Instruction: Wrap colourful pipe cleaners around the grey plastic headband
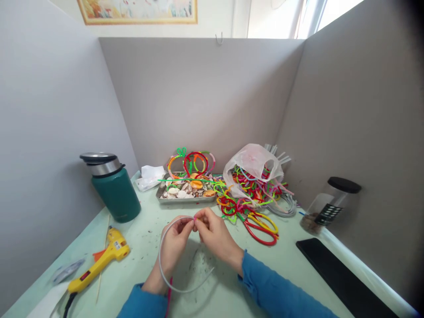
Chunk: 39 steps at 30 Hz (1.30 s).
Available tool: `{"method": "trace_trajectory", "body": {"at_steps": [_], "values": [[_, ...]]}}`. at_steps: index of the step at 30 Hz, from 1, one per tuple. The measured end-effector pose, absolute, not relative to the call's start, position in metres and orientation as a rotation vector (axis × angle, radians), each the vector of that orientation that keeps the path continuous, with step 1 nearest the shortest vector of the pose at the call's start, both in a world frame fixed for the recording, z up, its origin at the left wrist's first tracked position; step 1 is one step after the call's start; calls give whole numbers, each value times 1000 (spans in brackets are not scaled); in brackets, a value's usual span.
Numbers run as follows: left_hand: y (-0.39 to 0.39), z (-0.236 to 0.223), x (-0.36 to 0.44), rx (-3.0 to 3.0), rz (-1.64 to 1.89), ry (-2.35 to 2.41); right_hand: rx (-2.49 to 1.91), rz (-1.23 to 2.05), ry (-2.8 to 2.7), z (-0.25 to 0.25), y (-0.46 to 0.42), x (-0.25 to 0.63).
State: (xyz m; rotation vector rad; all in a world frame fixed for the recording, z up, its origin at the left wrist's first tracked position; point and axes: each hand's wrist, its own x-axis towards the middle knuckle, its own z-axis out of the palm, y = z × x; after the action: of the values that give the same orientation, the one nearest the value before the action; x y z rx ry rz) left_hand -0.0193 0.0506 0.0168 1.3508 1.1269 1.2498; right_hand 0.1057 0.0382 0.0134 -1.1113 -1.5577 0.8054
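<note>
My left hand [175,243] is closed in a pinch on one end of a curved grey-white tube [161,260], which loops down past the wrist to a free end above the table. Fingertip to fingertip with it, my right hand [217,234] pinches at the same end, where a small bit of pink shows. A thin pink strand [170,293] hangs by my left sleeve; whether it joins the pink bit is hidden. Beyond my hands lies a metal tray [179,201] of seashells [182,193], with several rings of coloured pipe cleaners [195,163] at its back.
At left are a green bottle [115,194] and a yellow hot glue gun [102,260]. A plastic bag [253,157] of pipe cleaners, red-and-yellow-handled scissors [261,232], a black-lidded jar [326,205] and a black slab [341,274] lie right. Grey panels [198,101] enclose the table.
</note>
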Motion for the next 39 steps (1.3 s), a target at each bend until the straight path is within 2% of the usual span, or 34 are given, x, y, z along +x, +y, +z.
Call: {"method": "trace_trajectory", "body": {"at_steps": [5,18,30,39], "values": [[52,14,-20,1423,1279,1157,-1138,611,-1697,16,37,111],[48,17,-24,1165,1084,942,-1105,497,-1839,21,41,118],[44,22,-26,1058,1043,864,-1081,599,-1848,33,39,123],[42,24,-26,1083,1027,863,-1106,541,-1830,31,40,122]]}}
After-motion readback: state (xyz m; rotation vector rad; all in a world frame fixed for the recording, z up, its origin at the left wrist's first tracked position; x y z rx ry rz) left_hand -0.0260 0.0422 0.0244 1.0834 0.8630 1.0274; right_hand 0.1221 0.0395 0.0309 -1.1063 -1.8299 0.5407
